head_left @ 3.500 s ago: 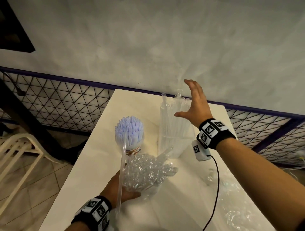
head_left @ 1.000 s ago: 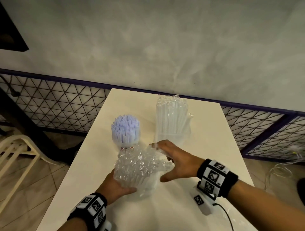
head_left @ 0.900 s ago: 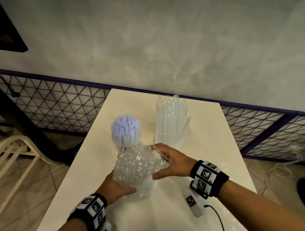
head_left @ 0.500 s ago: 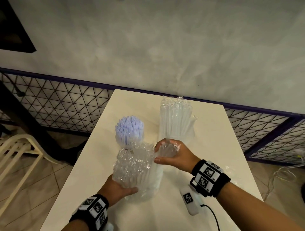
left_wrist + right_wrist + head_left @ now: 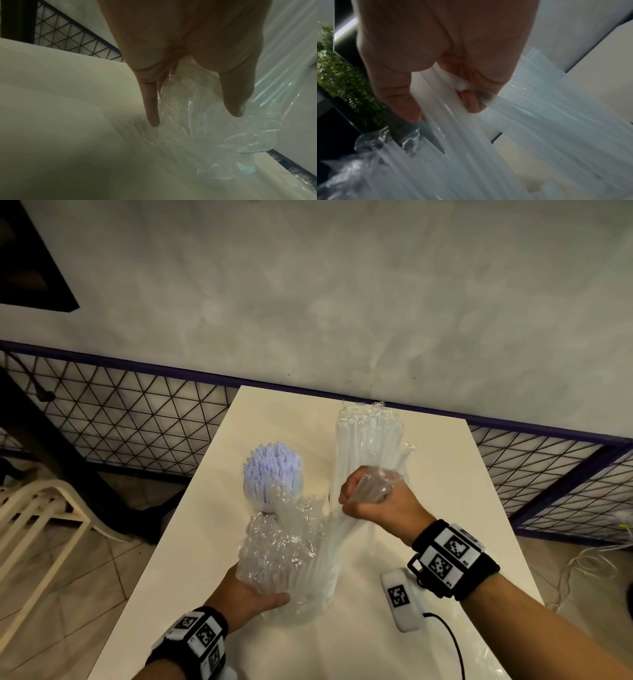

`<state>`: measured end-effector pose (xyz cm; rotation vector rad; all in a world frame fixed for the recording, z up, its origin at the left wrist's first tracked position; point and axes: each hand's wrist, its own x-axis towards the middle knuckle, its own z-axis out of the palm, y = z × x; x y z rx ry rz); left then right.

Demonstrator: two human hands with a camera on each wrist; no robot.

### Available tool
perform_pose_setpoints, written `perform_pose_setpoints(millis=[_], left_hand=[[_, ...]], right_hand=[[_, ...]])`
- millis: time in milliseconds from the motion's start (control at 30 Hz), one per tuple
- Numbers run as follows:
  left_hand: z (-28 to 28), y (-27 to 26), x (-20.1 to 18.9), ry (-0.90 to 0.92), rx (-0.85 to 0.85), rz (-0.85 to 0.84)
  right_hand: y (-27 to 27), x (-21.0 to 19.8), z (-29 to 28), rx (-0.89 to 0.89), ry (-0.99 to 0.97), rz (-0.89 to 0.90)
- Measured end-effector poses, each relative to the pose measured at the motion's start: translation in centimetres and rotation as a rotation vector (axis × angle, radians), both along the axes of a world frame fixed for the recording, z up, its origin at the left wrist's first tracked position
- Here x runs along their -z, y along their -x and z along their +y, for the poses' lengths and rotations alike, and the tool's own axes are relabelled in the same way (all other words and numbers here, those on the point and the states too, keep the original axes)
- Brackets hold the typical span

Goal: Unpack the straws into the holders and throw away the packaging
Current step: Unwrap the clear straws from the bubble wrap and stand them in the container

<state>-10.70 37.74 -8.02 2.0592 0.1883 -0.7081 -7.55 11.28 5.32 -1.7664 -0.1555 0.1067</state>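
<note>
My left hand [image 5: 255,594] grips the lower end of a crinkled clear straw package [image 5: 281,549] standing on the white table [image 5: 445,474]. My right hand [image 5: 368,491] is fisted round a bunch of clear straws [image 5: 334,539] that slant up out of the package's open top. Behind stand a holder of pale blue straws [image 5: 272,470] and a holder of clear straws [image 5: 368,440]. In the left wrist view my left hand [image 5: 193,115] has thumb and fingers round the package [image 5: 214,128]. The right wrist view shows my right hand [image 5: 440,106] closed on the straws [image 5: 471,142].
Loose clear wrapping [image 5: 479,655] lies on the table's near right corner. A mesh fence [image 5: 137,412] and a grey wall run behind the table. A white chair [image 5: 37,518] stands on the tiled floor to the left. A cable [image 5: 452,642] trails from my right wrist.
My right hand left the clear-straw holder, reached into the package top, closed on a bunch of straws and has lifted them up and to the right. My left hand kept holding the package.
</note>
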Motion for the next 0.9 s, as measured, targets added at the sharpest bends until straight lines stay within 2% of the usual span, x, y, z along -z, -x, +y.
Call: perform_pose_setpoints(millis=[67, 233, 400, 667, 767, 900], left_hand=[[-0.2, 0.0, -0.3, -0.003, 0.016, -0.006], [-0.6, -0.1, -0.9, -0.011, 0.002, -0.015], [-0.7, 0.3, -1.8, -0.07, 0.024, -0.05], [-0.5, 0.3, -1.6, 0.029, -0.032, -0.013], [-0.8, 0.4, -2.1, -0.009, -0.016, 0.003], [-1.1, 0.6, -2.4, -0.019, -0.021, -0.01]], right_hand=[[-0.3, -0.2, 0.1, 0.095, -0.091, -0.02], [-0.8, 0.5, 1.0, 0.258, -0.097, -0.018], [-1.3, -0.2, 1.8, 0.321, -0.157, 0.008], [-3.1, -8.2, 0.2, 0.378, -0.315, -0.265], [-4.1, -11.3, -1.2, 0.371, -0.442, -0.344], [-5.7, -14.3, -3.2, 0.436, -0.447, -0.477]])
